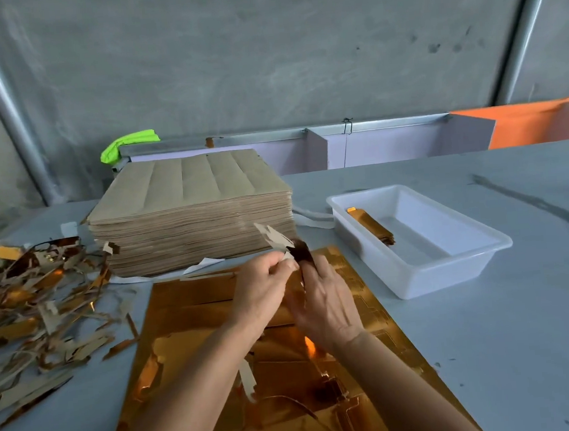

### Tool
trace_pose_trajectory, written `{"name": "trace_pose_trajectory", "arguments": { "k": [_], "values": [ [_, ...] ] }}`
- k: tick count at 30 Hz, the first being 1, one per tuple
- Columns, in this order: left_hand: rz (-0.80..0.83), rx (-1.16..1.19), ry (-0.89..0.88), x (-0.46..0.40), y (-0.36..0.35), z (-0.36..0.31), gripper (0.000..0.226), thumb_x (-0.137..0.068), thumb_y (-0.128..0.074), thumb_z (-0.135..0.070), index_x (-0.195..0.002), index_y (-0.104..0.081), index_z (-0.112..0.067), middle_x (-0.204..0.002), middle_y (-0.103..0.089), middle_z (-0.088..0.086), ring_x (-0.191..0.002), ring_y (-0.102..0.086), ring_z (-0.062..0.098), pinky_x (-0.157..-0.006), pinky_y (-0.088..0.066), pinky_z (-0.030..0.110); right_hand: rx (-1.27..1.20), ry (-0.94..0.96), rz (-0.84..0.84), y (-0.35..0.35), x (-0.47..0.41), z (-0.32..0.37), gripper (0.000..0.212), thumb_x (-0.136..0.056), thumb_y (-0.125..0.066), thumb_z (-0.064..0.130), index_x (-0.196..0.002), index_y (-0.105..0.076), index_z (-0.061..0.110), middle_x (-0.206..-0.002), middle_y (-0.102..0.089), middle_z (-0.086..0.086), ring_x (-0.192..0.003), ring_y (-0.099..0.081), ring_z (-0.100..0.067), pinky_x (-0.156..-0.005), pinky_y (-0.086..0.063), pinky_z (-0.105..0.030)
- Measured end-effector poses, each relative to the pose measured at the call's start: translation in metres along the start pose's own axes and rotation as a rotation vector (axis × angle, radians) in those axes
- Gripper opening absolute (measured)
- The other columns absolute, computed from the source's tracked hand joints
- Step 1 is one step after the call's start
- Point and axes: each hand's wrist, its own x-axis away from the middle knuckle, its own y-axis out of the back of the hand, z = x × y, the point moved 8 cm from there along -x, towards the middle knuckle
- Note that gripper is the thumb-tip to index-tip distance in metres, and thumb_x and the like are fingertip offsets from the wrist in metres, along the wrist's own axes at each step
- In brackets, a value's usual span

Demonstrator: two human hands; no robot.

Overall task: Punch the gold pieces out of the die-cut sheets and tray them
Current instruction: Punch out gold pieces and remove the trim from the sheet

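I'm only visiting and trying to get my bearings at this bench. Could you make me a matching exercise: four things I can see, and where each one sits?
Things:
1. white tray
2. stack of brown sheets
3. pile of scrap strips
4. gold sheet

Places:
A. far left of the table
B. directly under both hands
C. right of the hands
D. behind the hands, towards the wall

Pairs: 1-C, 2-D, 3-A, 4-B

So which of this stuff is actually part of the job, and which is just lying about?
In the job:
left hand and right hand, pinching a gold piece
gold sheet
stack of sheets
white tray holding finished pieces

Lying about:
scrap pile
green cloth
orange panel
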Motion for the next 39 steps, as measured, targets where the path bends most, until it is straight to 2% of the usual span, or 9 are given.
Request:
{"name": "trace_pose_trajectory", "arguments": {
  "k": [6, 9, 11, 13, 17, 21, 29, 34, 39],
  "values": [
    [-0.070, -0.022, 0.106, -0.005, 0.006, 0.014, 0.027, -0.092, -0.058, -0.027, -0.082, -0.064, -0.002, -0.066, -0.057, -0.001, -0.059, -0.051, 0.011, -0.055, -0.040, 0.022, -0.034, -0.006, -0.111, 0.008, -0.005, -0.003, 0.062, -0.068, -0.066, -0.021, -0.124, -0.054, 0.004, -0.092, -0.056, -0.015, -0.056, -0.055, -0.026, -0.046, -0.047, -0.031],
    [-0.093, 0.012, 0.157, -0.010, 0.006, 0.018, 0.024, -0.088, -0.063, -0.039, -0.085, -0.070, -0.016, -0.063, -0.063, -0.006, -0.057, -0.057, 0.007, -0.049, -0.040, 0.015, -0.008, 0.083, -0.035, 0.000, -0.004, 0.002, 0.097, -0.079, -0.057, -0.017, -0.151, -0.010, 0.026, -0.105, -0.053, -0.011, -0.066, -0.057, -0.023, -0.059, -0.054, -0.032],
    [-0.088, -0.010, 0.189, -0.012, 0.004, 0.027, 0.016, -0.088, -0.065, -0.030, -0.088, -0.072, -0.015, -0.072, -0.068, -0.002, -0.062, -0.061, 0.010, -0.049, -0.038, 0.015, -0.159, -0.005, -0.059, 0.005, -0.005, -0.010, 0.091, -0.089, -0.055, -0.005, -0.151, 0.000, 0.034, -0.110, -0.056, -0.003, -0.080, -0.061, -0.019, -0.071, -0.055, -0.032],
    [-0.146, -0.047, 0.247, -0.011, 0.014, 0.041, 0.010, -0.089, -0.064, -0.024, -0.082, -0.068, -0.018, -0.078, -0.066, -0.003, -0.066, -0.059, 0.008, -0.053, -0.037, 0.014, -0.415, -0.335, -0.189, 0.018, -0.004, -0.048, 0.075, -0.092, -0.053, 0.003, -0.151, -0.015, 0.029, -0.104, -0.056, 0.003, -0.091, -0.059, -0.017, -0.072, -0.049, -0.026],
    [-0.283, 0.061, 0.309, -0.006, 0.038, 0.060, 0.017, -0.088, -0.063, -0.015, -0.071, -0.061, -0.017, -0.065, -0.059, -0.001, -0.056, -0.050, 0.010, -0.051, -0.039, 0.017, -0.464, -0.737, -0.273, 0.028, 0.007, -0.108, 0.034, -0.088, -0.045, -0.006, -0.119, -0.049, 0.006, -0.073, -0.048, 0.002, -0.073, -0.051, -0.024, -0.056, -0.035, -0.027],
    [-0.484, 0.362, 0.358, -0.006, 0.060, 0.068, 0.019, -0.087, -0.061, -0.001, -0.073, -0.058, -0.014, -0.075, -0.062, -0.001, -0.068, -0.060, 0.009, -0.052, -0.051, 0.019, -0.531, -1.017, -0.464, 0.042, 0.029, -0.144, 0.034, -0.089, -0.045, -0.005, -0.120, -0.052, 0.008, -0.090, -0.054, -0.002, -0.086, -0.051, -0.024, -0.072, -0.039, -0.031],
    [-0.572, 0.780, 0.561, -0.009, 0.049, 0.081, 0.018, -0.084, -0.058, 0.011, -0.073, -0.052, -0.003, -0.076, -0.061, 0.016, -0.061, -0.065, 0.020, -0.046, -0.053, 0.018, -0.563, -0.888, -0.756, 0.082, 0.022, -0.139, 0.023, -0.091, -0.040, -0.001, -0.109, -0.050, 0.011, -0.073, -0.044, 0.012, -0.065, -0.046, -0.012, -0.062, -0.039, -0.029],
    [-0.376, 0.657, 0.645, -0.013, 0.037, 0.093, 0.003, -0.089, -0.060, -0.002, -0.091, -0.058, -0.001, -0.072, -0.058, 0.011, -0.055, -0.053, 0.013, -0.043, -0.046, 0.017, -0.716, -0.838, -0.621, 0.072, 0.015, -0.126, 0.030, -0.091, -0.048, 0.000, -0.099, -0.048, 0.029, -0.081, -0.053, 0.014, -0.074, -0.053, -0.010, -0.074, -0.047, -0.036],
    [0.008, 0.164, 0.796, -0.005, 0.018, 0.103, 0.054, -0.064, -0.076, -0.054, -0.087, -0.056, -0.010, -0.066, -0.051, 0.002, -0.042, -0.030, 0.007, -0.035, -0.027, 0.017, -0.901, -0.764, -0.491, 0.058, 0.010, -0.113, 0.029, -0.090, -0.055, 0.003, -0.086, -0.056, 0.032, -0.085, -0.063, 0.007, -0.084, -0.061, -0.019, -0.076, -0.054, -0.040]
  ]
}}
